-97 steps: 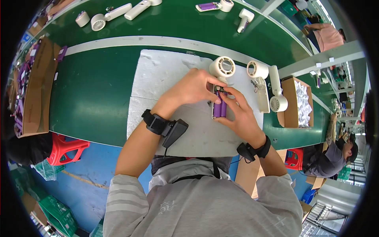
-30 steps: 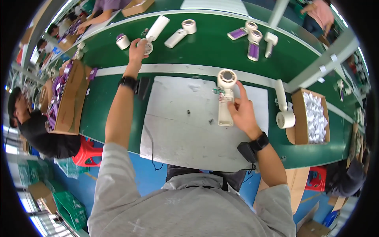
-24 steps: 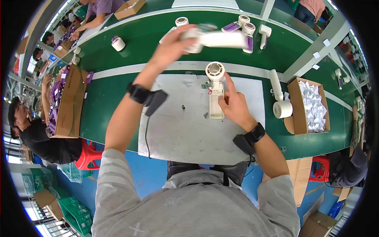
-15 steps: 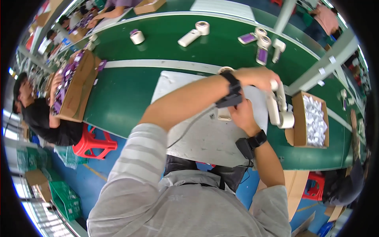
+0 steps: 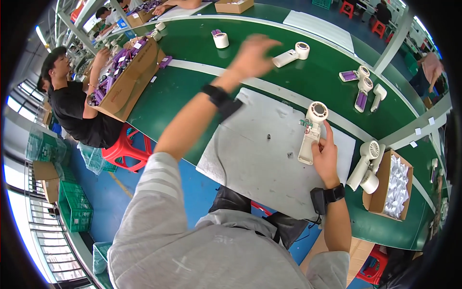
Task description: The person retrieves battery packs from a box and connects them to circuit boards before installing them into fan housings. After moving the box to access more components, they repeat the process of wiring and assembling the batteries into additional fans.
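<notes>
My left hand [image 5: 252,55], a little blurred, reaches over the green work surface [image 5: 192,47] with its fingers apart and nothing in them. To its right lies a white handheld fan [image 5: 288,58]; a gap shows between them. On the grey-white mat [image 5: 255,149], my right hand [image 5: 326,156] grips the side of an opened fan housing [image 5: 308,147], thumb on the handle and index finger stretched toward the round head. A small green circuit board [image 5: 306,124] with thin wires sits at the housing's neck. Black bands with small boxes circle both wrists.
Two white fans [image 5: 365,168] lean beside a carton of small white pieces [image 5: 398,185] at right. Beyond the mat lie several fans with purple parts [image 5: 361,100] and a white fan head [image 5: 221,39]. A carton of purple parts [image 5: 139,72] stands left, near a seated person [image 5: 72,111].
My left hand has left the fans beside the right-hand carton and swung left and away over the green surface. My right hand stays at the opened housing. The whole view has shifted.
</notes>
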`<state>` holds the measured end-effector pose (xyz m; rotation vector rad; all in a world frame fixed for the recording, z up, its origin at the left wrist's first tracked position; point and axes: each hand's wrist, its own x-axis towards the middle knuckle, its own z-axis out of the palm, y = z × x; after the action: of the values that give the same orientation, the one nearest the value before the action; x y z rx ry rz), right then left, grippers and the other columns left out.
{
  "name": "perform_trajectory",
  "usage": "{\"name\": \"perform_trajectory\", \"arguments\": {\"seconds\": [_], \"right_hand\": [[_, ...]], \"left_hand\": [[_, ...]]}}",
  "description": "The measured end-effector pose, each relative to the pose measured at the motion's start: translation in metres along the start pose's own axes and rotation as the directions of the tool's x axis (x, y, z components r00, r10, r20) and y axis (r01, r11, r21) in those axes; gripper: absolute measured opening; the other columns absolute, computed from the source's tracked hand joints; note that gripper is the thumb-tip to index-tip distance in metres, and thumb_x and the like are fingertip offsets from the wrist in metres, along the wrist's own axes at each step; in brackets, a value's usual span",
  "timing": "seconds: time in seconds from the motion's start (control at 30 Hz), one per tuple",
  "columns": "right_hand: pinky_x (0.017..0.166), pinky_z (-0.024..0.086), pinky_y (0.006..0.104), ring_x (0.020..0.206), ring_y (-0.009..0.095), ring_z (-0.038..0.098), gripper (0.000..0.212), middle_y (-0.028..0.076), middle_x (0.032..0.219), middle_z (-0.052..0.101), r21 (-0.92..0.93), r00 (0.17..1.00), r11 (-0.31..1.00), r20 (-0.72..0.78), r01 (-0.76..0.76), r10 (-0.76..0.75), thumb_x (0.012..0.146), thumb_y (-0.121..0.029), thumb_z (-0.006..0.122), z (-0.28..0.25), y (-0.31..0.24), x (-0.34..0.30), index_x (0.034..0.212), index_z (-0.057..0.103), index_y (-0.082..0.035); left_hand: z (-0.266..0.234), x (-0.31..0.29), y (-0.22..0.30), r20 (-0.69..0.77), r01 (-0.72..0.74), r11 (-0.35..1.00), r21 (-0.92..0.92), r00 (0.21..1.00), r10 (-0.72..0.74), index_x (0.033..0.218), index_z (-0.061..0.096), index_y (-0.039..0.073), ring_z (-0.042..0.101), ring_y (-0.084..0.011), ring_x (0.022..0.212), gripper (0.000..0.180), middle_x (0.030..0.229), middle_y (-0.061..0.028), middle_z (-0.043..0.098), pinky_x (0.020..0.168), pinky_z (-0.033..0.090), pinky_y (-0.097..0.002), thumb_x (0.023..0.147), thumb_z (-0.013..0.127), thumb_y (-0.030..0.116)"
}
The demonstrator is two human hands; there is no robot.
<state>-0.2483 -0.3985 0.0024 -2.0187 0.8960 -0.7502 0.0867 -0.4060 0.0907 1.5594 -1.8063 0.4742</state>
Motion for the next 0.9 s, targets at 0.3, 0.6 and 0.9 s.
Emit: {"name": "perform_trajectory", "arguments": {"seconds": [0.3, 0.6, 0.9], "right_hand": [[0.066, 0.047, 0.0245, 0.065, 0.01, 0.059, 0.066, 0.009, 0.082, 0.069, 0.055, 1.0, 0.998, -0.024, 0.002, 0.0, 0.085, 0.002, 0.049, 0.004, -0.004, 0.003, 0.146, 0.026, -0.006], [0.063, 0.045, 0.0235, 0.064, 0.009, 0.056, 0.065, 0.007, 0.076, 0.066, 0.049, 0.998, 0.997, -0.007, -0.064, 0.065, 0.083, 0.003, 0.049, 0.007, -0.01, 0.004, 0.145, 0.03, -0.006], [0.064, 0.046, 0.0239, 0.071, 0.013, 0.059, 0.07, 0.011, 0.087, 0.066, -0.255, 0.902, 0.948, -0.335, 0.192, -0.273, 0.076, -0.003, 0.07, 0.0, -0.024, -0.001, 0.138, 0.039, -0.006]], "left_hand": [[-0.105, -0.164, -0.258, -0.271, 0.926, 0.237, 0.293, 0.318, -0.908, 0.132, 0.053, 0.017, 0.043, -0.0415, 0.124, 0.061, 0.132, -0.0274, 0.045, 0.103, 0.039, -0.0439, 0.076, 0.068, 0.035], [-0.106, -0.16, -0.254, -0.408, 0.79, 0.575, 0.213, 0.607, -0.682, 0.104, 0.071, 0.01, 0.066, -0.0339, 0.093, 0.026, 0.094, -0.0174, 0.069, 0.086, 0.05, -0.0421, 0.087, 0.059, 0.025], [-0.071, -0.042, 0.071, 0.333, 0.513, 0.505, -0.694, 0.851, -0.407, 0.113, 0.065, -0.003, 0.064, -0.0129, 0.086, 0.027, 0.091, -0.0078, 0.069, 0.079, 0.05, -0.0269, 0.09, 0.06, 0.01]]}}
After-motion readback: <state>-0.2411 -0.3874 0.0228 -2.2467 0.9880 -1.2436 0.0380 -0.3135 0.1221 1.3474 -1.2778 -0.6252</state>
